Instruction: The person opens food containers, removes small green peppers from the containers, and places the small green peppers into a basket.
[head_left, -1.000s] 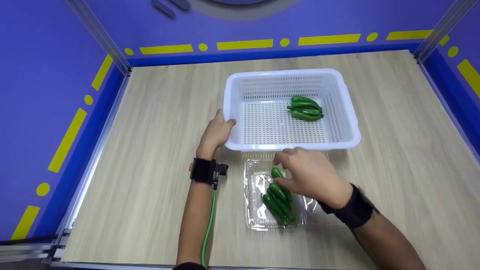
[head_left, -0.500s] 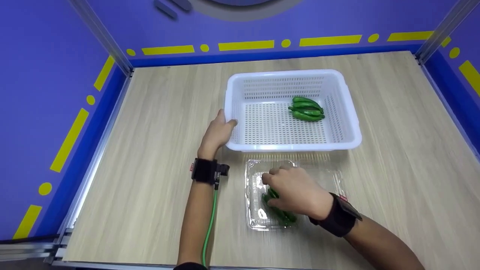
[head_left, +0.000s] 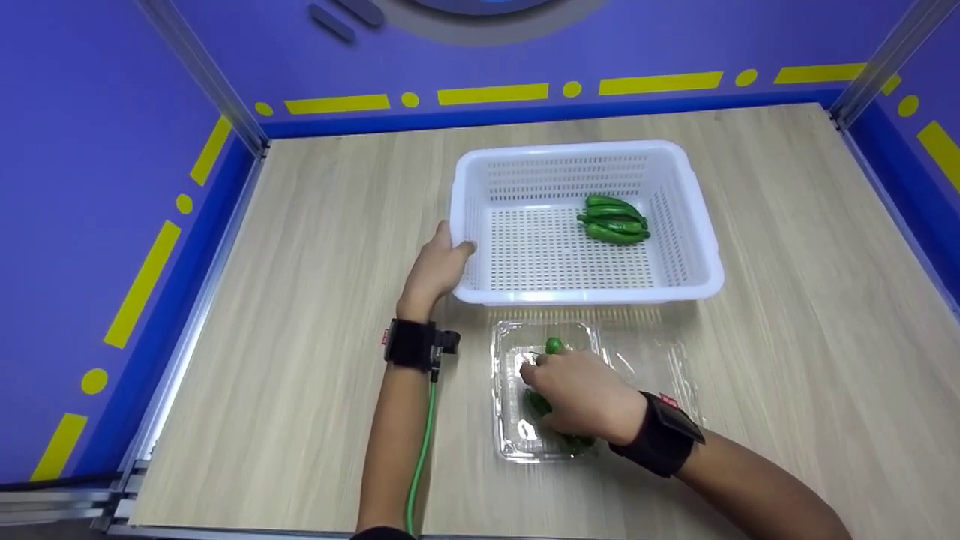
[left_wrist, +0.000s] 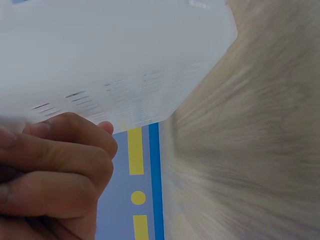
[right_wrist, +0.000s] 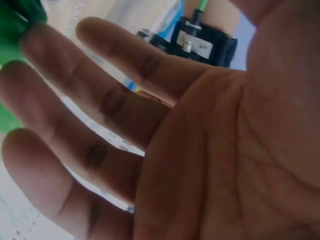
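My left hand (head_left: 435, 262) grips the left rim of a white perforated basket (head_left: 585, 295), thumb over the edge. In the left wrist view its curled fingers (left_wrist: 65, 155) lie against the basket's outer wall. Several green chili peppers (head_left: 613, 220) lie bunched at the basket's right side. In front stands a clear plastic clamshell box (head_left: 501, 405) with more green peppers (head_left: 554, 345), partly hidden by my right hand (head_left: 589, 390). That hand reaches down over them. In the right wrist view its fingers are spread and nearly straight, with a green pepper (right_wrist: 10, 35) at the fingertips; the thumb tip is unseen.
The clamshell's transparent lid (head_left: 652, 360) lies folded out to the right on the wooden table (head_left: 322, 300). Blue panels (head_left: 480, 60) with yellow marks border the table at the back and sides. A green cable (head_left: 421, 457) runs along the left forearm.
My right hand has moved down and left over the peppers in the clamshell, and a far pepper's tip shows again past its fingers. The left hand stays on the basket.
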